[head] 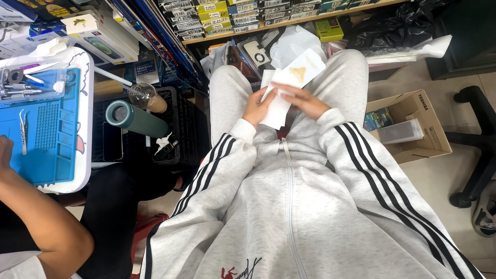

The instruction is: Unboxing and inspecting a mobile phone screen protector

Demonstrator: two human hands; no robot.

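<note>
A white worktop (85,129) carrying a blue mat (46,134) stands well to the left of the white paper packet (289,88), and an open cardboard box (413,129) sits on the floor to the packet's right. The packet lies over the person's lap, a yellowish stain on its upper part. The left hand (257,106) grips the packet's left edge with closed fingers, and the right hand (305,101) presses its fingers flat on the packet's front.

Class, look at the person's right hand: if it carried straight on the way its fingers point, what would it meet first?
The right hand points toward the left hand across the white paper, so it would probably meet that hand's fingers first; depth is unclear.
</note>
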